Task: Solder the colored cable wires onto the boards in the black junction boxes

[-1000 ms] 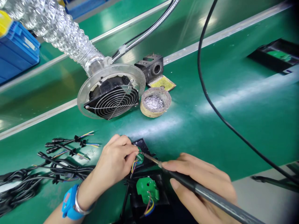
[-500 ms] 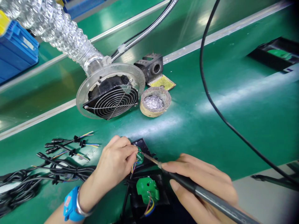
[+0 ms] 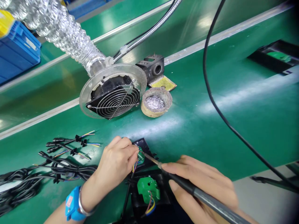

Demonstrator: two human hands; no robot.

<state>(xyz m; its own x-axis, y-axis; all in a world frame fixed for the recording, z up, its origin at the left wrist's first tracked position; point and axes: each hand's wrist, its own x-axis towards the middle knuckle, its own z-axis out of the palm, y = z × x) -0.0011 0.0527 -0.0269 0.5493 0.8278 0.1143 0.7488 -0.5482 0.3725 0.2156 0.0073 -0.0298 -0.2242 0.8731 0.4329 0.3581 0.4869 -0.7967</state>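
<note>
My left hand (image 3: 118, 158) is closed in a pinch on a thin wire (image 3: 135, 166) at a small green circuit board (image 3: 141, 158). That board sits in a black housing (image 3: 147, 147) on the bench, partly covered by my fingers. Between the fingers of my right hand (image 3: 207, 177) is a soldering iron (image 3: 182, 181), its tip at the board close to my left fingertips. The exact contact is too small to tell. Nearer to me, a second green board (image 3: 143, 187) with coloured wires lies in another black housing (image 3: 163, 189).
A fume extractor fan (image 3: 118, 102) hangs above the bench beside an iron stand (image 3: 153, 67), a yellow sponge (image 3: 164, 83) and a round pot of solder scraps (image 3: 151, 112). Black cables (image 3: 70, 169) lie at left. A black cord (image 3: 216, 105) crosses the right side; another housing (image 3: 261, 57) lies beyond.
The view has shifted slightly, so the surroundings sit a little further right. Both hands keep their grips, and the iron's tip stays at the board.
</note>
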